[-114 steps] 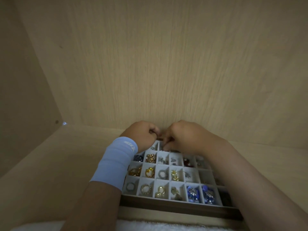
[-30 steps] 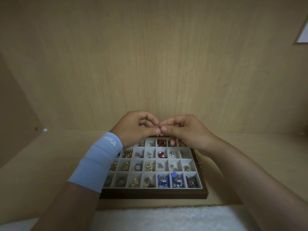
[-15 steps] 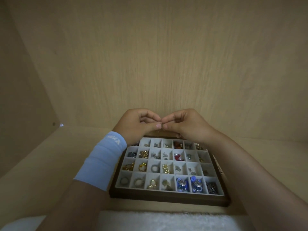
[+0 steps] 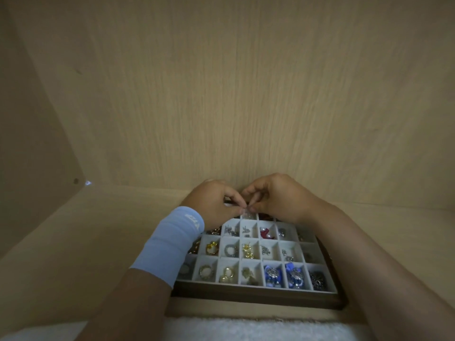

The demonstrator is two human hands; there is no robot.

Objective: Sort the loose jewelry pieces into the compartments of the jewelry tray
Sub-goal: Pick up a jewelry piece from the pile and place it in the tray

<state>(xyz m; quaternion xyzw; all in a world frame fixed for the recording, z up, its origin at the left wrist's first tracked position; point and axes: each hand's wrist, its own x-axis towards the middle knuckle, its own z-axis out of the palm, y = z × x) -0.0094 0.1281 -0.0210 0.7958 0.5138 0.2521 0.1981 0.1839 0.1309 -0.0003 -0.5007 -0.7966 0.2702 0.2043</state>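
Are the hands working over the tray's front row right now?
No: the left hand and right hand meet fingertip to fingertip over the far row of the jewelry tray, pinching a tiny piece between them.

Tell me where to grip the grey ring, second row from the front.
Pinch the grey ring by its band, one fingertip through the hole, coming from straight above: it seems to lie flat, and the tray walls block the sides.

Jewelry tray (image 4: 258,300) — frame dark smooth wood, lining pale, soft, matt. Gold rings (image 4: 211,248) shiny metal. Blue pieces (image 4: 272,274) glossy, with silver metal. Wall (image 4: 246,94) pale wood grain, matt. Wristband (image 4: 170,242) light blue cloth. Towel (image 4: 246,328) white, fluffy. Tiny piece (image 4: 246,210) pinched by left hand (image 4: 214,205), right hand (image 4: 275,200) — stuff unclear.
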